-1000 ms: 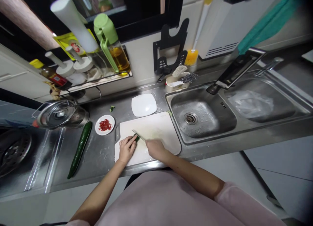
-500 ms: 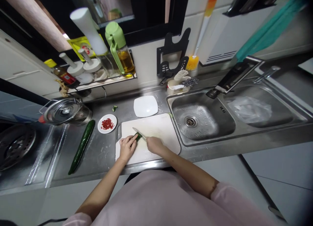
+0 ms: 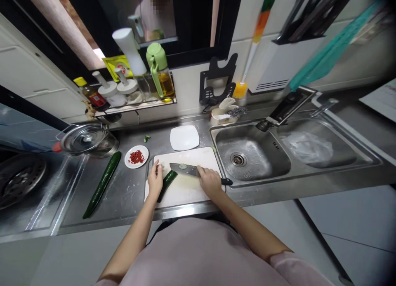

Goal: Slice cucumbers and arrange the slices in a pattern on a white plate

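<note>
My right hand [image 3: 210, 182] grips a knife [image 3: 192, 169] with a black handle, its broad blade lying flat over the white cutting board [image 3: 188, 195]. A pale green cucumber slice [image 3: 182, 166] rests on the blade near its tip. My left hand [image 3: 155, 179] is raised at the board's left side, fingers apart and holding nothing. Just right of it a cut length of dark green cucumber [image 3: 167, 184] lies slanted on the board. A whole cucumber [image 3: 102, 185] is on the steel counter at the left.
Behind the board are a white square plate [image 3: 185, 138] and small green scraps [image 3: 146, 138]. A plate of red pieces [image 3: 136, 156] and a lidded pot [image 3: 89, 139] are at the left. The sink [image 3: 252, 154] adjoins the board's right side. Bottles stand on a wall rack [image 3: 139, 106].
My left hand has let go of the cucumber and moved left. The knife has come away from the cucumber and turned flat, with a slice now showing on its blade.
</note>
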Tool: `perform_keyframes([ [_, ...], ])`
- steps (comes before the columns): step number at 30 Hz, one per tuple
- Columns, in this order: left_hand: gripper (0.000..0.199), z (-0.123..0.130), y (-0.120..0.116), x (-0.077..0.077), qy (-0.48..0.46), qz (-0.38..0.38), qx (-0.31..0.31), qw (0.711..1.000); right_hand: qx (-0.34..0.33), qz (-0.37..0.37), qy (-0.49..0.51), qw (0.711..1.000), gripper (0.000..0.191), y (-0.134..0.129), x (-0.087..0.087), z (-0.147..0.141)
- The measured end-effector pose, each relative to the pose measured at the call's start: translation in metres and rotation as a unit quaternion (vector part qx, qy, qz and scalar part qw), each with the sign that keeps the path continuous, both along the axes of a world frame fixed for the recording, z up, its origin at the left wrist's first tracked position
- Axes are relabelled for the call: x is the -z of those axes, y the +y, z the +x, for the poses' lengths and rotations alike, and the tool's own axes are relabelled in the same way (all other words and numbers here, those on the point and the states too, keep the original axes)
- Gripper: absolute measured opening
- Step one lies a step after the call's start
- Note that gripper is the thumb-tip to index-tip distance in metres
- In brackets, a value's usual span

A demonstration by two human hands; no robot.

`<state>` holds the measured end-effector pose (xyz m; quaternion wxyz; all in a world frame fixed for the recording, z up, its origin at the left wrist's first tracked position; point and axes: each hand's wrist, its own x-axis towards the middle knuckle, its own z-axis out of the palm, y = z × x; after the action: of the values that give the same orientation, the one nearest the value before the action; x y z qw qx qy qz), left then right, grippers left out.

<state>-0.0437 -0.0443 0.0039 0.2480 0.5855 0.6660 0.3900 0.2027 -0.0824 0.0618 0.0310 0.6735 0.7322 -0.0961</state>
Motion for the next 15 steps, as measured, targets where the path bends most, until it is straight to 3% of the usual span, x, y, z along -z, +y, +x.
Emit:
perform_keyframes([
  [3, 0.041, 0.007, 0.014, -0.018, 0.009, 0.014, 0.058, 0.998, -0.008, 0.044, 0.002, 0.999, 0.043, -0.003, 0.000, 0.003],
  [8, 0.032, 0.023, 0.023, -0.042, 0.111, -0.020, 0.186, 0.976, -0.033, 0.106, 0.002, 0.994, 0.041, -0.005, 0.003, 0.003],
  [15, 0.020, 0.036, 0.016, -0.050, 0.119, -0.041, 0.220, 0.967, -0.049, 0.082, 0.006, 0.995, 0.043, -0.005, 0.003, 0.001],
])
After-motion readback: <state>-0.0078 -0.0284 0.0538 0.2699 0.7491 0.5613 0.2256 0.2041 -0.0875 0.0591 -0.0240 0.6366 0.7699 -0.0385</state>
